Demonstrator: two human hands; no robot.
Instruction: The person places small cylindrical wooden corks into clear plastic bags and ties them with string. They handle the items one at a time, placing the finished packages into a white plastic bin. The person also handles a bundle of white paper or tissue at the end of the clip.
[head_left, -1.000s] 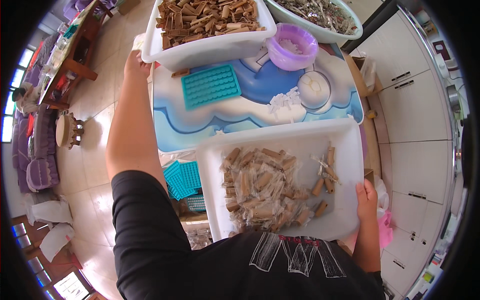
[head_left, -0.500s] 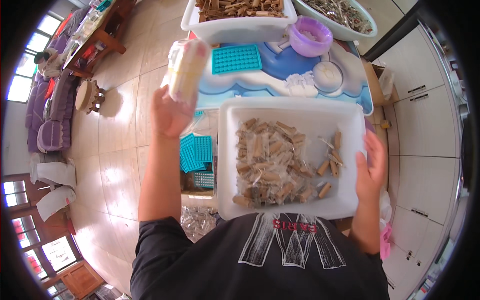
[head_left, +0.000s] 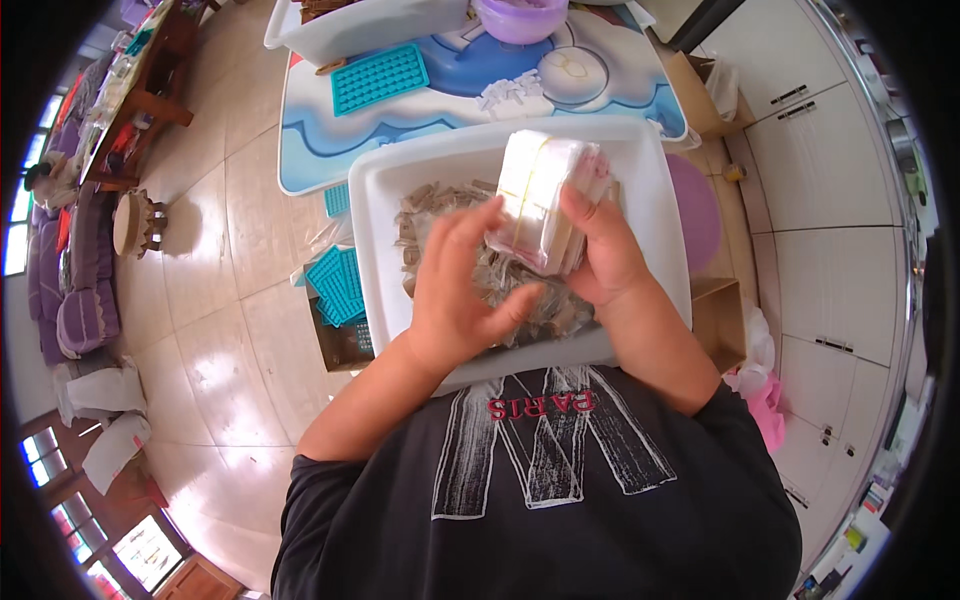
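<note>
A thick bundle of clear plastic bags [head_left: 537,190], bound with a yellow rubber band, is tilted above the white tub [head_left: 372,230]. My right hand [head_left: 615,260] grips it from the right side, thumb against its edge. Beside its left edge, my left hand [head_left: 455,295] has its fingers and thumb apart; its fingertips are close to the bundle, and I cannot tell if they touch. Below both hands, the tub contains many brown tube-like pieces [head_left: 424,200] in clear wrappers, partly hidden by the hands and bundle.
Behind the tub, a blue-and-white table [head_left: 310,150] bears a teal tray [head_left: 380,78], small white pieces [head_left: 510,92] and a purple bowl [head_left: 520,20]. More teal trays [head_left: 337,285] lie in a box at left. A cardboard box [head_left: 718,325] stands right of the tub.
The bundle has gone from my raised left hand into my right hand, over the tub. Both hands have come together there. The view has shifted, so the table and tub appear farther left and higher.
</note>
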